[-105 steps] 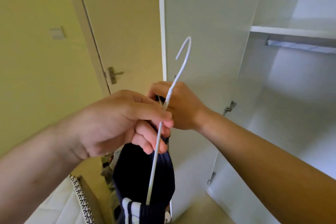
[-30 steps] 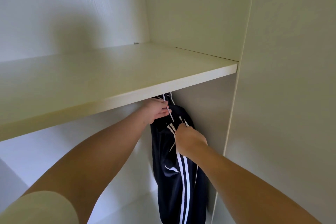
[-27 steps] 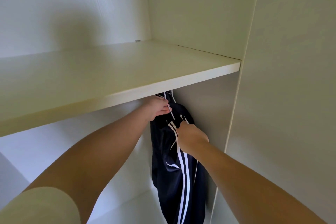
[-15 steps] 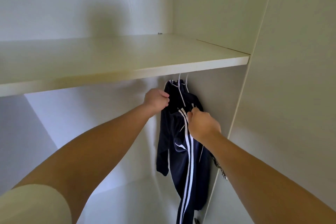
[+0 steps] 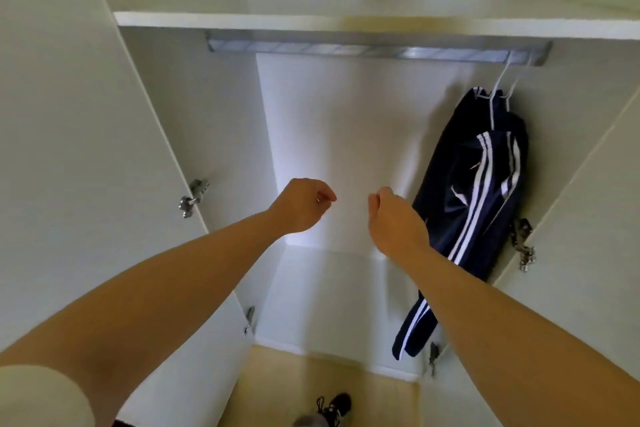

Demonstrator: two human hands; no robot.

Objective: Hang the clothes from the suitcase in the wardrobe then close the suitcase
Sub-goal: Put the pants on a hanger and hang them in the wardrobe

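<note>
Now both hands are off the garment: left hand (image 5: pixel 300 206) and right hand (image 5: pixel 396 220) hover loosely curled, grip on nothing, where half a second ago they were at the hanger. Navy striped track jacket (image 5: pixel 474 184) hangs on white hangers (image 5: pixel 498 87) from the rail (image 5: pixel 363 50) at the wardrobe (image 5: pixel 346 21) right end; the wardrobe holds nothing else visible. Suitcase out of view, probably next.

Metal wardrobe rail (image 5: pixel 377 51) under shelf (image 5: pixel 311 21), navy striped garment (image 5: pixel 478 191) hanging
</note>
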